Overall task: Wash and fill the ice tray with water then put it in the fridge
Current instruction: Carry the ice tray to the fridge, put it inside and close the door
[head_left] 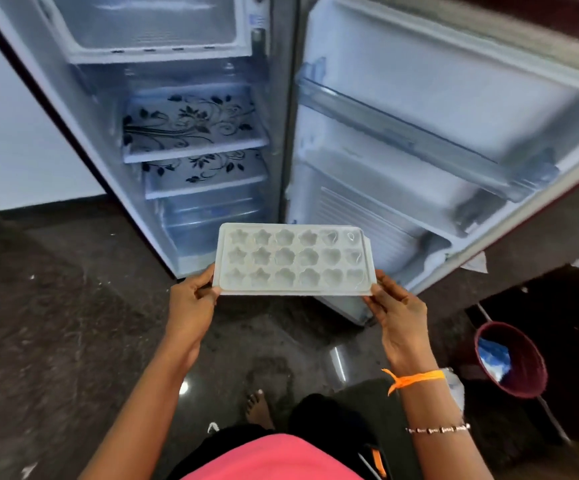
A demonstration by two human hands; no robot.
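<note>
A white ice tray (293, 259) with star, flower and heart shaped wells is held level in front of me, low before the open fridge. My left hand (191, 299) grips its left end and my right hand (397, 311) grips its right end. The fridge (184, 140) stands open, with the freezer compartment (156, 26) at the top and flower-patterned shelves (191, 126) below. Whether the wells hold water is hard to tell.
The fridge door (437, 133) swings open to the right, its racks bare. A maroon bucket (513, 362) stands on the dark floor at the right. My bare foot (258, 407) is below the tray. A white wall is at the left.
</note>
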